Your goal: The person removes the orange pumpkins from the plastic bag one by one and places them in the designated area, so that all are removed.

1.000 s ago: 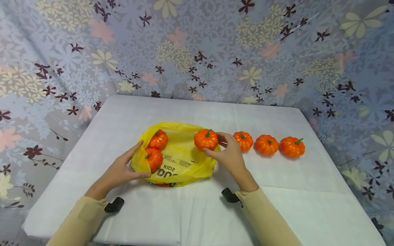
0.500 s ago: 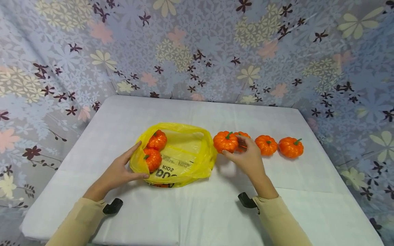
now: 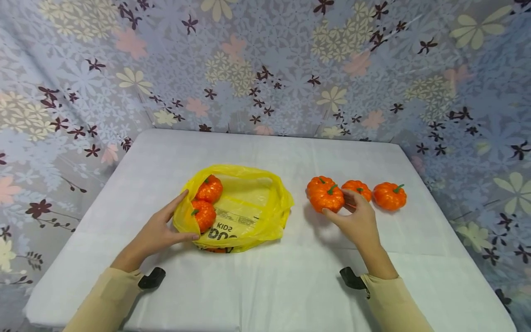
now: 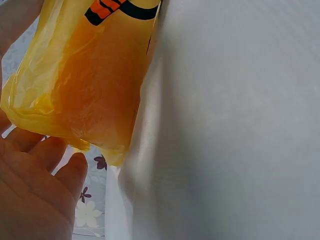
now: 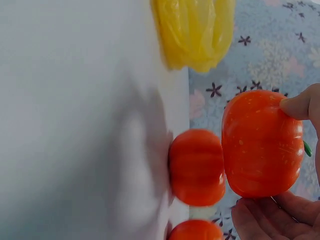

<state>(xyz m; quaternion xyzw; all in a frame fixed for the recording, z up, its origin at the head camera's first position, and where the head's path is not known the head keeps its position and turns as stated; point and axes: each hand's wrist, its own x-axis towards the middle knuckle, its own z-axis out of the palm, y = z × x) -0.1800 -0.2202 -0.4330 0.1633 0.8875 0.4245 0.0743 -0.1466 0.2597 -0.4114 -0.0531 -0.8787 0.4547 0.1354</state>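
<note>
My right hand point(image 3: 357, 221) grips a small orange pumpkin point(image 3: 327, 198) with a green stem, thumb on one side and fingers on the other. In the right wrist view the held pumpkin point(image 5: 262, 145) is up off the white cloth, close to a second pumpkin point(image 5: 197, 167). A yellow plastic bag point(image 3: 265, 230) lies with its mouth open at the left. Two pumpkins, one behind point(image 3: 209, 189) and one in front point(image 3: 203, 216), rest inside its left part. My left hand point(image 3: 159, 233) holds the bag's left side, thumb at the front rim and fingers around the outside.
Beyond the held pumpkin, three more stand in a row: a left one point(image 3: 318, 181), a middle one point(image 3: 356, 186) partly hidden by my hand, and a right one point(image 3: 390, 196). White cloth covers the table point(image 3: 265, 290). A flowered curtain point(image 3: 265, 64) hangs behind it.
My right hand has moved right with the pumpkin, from over the bag's right side to in front of the row. My left hand stays at the bag.
</note>
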